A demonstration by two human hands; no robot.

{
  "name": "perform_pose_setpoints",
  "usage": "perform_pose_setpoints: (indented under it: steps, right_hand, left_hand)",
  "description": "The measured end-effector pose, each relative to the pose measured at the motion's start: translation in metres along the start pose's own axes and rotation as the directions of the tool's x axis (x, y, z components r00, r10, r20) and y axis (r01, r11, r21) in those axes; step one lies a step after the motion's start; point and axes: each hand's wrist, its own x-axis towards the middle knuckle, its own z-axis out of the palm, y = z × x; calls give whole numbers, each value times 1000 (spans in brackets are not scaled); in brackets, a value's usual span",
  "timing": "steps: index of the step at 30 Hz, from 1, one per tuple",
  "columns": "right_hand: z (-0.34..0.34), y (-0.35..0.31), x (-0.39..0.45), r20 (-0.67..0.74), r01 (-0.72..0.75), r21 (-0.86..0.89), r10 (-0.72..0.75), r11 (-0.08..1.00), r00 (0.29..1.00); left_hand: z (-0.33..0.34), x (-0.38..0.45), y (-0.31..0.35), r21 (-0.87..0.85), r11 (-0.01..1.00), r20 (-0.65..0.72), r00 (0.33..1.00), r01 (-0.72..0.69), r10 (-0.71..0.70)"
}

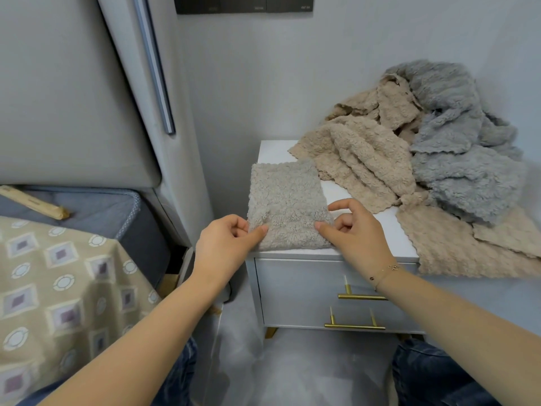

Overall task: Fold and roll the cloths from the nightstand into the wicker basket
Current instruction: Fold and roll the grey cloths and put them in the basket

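One fluffy grey-beige cloth, folded flat, scalloped far edge.

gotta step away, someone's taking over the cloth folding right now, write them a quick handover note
Left hand: thumb and fingers pinch the near left edge of the folded grey-beige cloth.
Right hand: pinches the same cloth's near right edge.
That cloth lies flat, folded into a strip, at the front left of the nightstand.
Pile of loose cloths, beige and grey, fills the right and back of the top; one beige cloth hangs over the front edge.
Wicker basket: not in view.
Done: this cloth folded.
Left: roll it from the near end, put it in the basket, then the pile.
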Motion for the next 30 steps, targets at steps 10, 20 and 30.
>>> perform_pose_setpoints:
  steps: [10,20,30]
  right_hand:
    - [-10,6,7,147,514,-461,-509,723,848]
    - [-29,6,7,498,560,-407,-339,721,798]
    - [-22,10,0,479,705,-414,-521,575,706]
  left_hand:
    - [-12,6,1,314,759,106,815,-571,569]
    - [-26,10,-1,304,634,382,701,-711,602]
    - [-20,1,-3,290,611,387,674,-737,629]
